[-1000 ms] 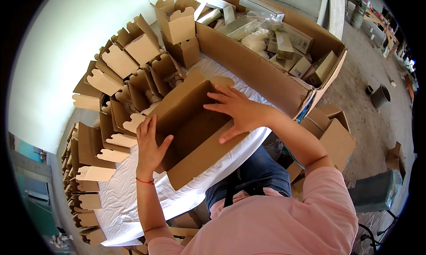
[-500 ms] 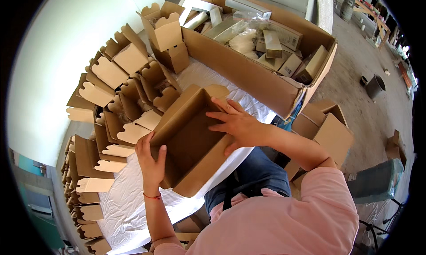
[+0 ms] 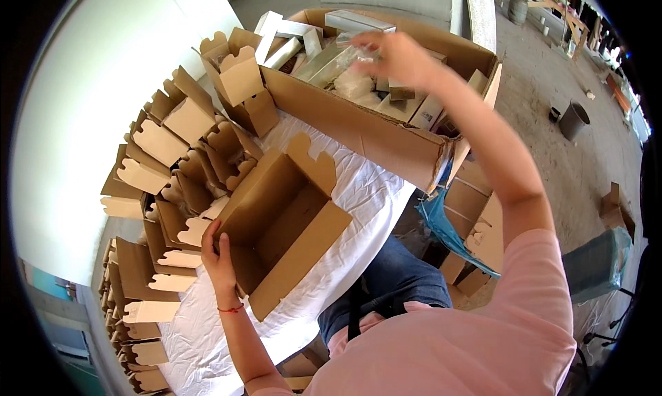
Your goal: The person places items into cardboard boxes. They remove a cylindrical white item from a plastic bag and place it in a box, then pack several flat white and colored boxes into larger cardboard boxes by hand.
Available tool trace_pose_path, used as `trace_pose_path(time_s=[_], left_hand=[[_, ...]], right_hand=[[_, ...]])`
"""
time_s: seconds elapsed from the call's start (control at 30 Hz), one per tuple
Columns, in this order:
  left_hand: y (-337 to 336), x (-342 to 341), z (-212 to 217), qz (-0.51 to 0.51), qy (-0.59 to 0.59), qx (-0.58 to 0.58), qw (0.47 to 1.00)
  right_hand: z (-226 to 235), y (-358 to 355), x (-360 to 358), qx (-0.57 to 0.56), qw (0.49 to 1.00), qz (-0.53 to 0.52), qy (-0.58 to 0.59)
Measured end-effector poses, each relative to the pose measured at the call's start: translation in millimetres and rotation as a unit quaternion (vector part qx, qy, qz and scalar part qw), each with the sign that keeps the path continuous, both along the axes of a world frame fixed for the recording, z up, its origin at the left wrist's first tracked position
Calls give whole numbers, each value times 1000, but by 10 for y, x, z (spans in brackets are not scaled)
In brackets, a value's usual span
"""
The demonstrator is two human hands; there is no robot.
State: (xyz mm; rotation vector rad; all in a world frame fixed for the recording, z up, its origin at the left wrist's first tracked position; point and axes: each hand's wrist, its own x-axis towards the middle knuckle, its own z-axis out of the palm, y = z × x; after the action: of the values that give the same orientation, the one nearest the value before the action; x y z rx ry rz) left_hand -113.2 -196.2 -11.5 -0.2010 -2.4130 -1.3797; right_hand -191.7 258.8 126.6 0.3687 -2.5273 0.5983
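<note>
From where I stand, the open-topped cardboard box [image 3: 303, 263] sits on the white cloth [image 3: 369, 182] in front of the person, its long axis slanting away from the left hand [image 3: 219, 259] toward the big carton [image 3: 358, 139]. That left hand (the one with the red string bracelet [image 3: 231, 309]) grips the box's near left end, thumb at the inner side and fingers outside. The far end, flap [image 3: 314, 165] sticking up, points roughly toward the carton.

The right hand [image 3: 400, 54] is well apart from the box, beyond that far end and further right, stretched over the carton's side wall. It is much the nearer hand to the clear plastic bag [image 3: 352, 87], which lies just below and left of its fingers. Those fingers look half extended, but they're blurred; whether they pinch the bag or merely hover, I can't make out. Slim white boxes [image 3: 360, 21] lie behind it in the carton.
</note>
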Motion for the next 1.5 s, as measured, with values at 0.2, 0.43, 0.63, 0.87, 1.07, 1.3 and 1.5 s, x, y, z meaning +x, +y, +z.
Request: trace_pose_path(time_s=[0.2,0.43,0.63,0.87,1.07,1.3,1.5], left_hand=[[433,9,62,-8,29,-28,999],[398,19,117,-11,-30,29,999],[379,-13,66,-17,-11,23,1000],[424,-23,123,-18,-16,28,999],[392,14,38,7,5,27,1000],[424,146,36,9,60,-48,997],[500,185,72,14,70,-66,995]], right_hand=[[-785,1032,-955,131,943,-182,-245],[-941,1034,-972,144,916,-226,-299],[-760,1055,-701,322,888,-254,-209],[-1099,723,-745,301,902,52,-306],[-1273,809,-882,289,863,104,-401],[-1006,414,-693,469,790,57,-391],[-1523,423,-933,412,837,88,-351]])
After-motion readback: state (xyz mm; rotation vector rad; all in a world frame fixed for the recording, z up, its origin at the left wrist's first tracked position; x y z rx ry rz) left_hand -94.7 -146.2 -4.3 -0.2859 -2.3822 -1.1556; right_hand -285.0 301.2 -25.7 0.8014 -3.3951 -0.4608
